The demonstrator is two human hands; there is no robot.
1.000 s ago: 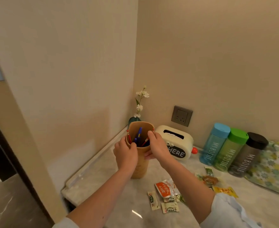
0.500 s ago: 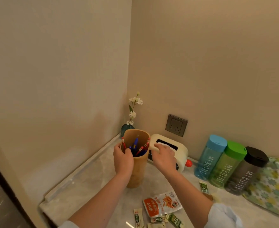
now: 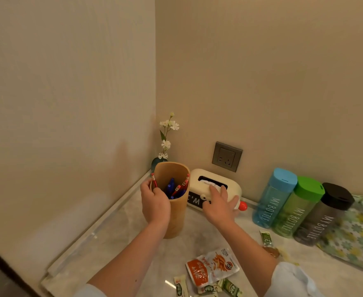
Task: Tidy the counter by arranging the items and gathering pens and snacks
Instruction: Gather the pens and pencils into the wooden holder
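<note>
Pens stand in holder, left hand gripping rim, likely steadying; right hand flat, fingers spread, on tissue box beside holder.

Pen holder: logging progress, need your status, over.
Left hand grips pen holder, pens inside. Right hand open, resting on tissue box. Snack packets loose on counter, nothing blocking.

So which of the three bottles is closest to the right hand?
The blue bottle, leftmost in the row; the green bottle and the black bottle stand farther from the right hand.
</note>
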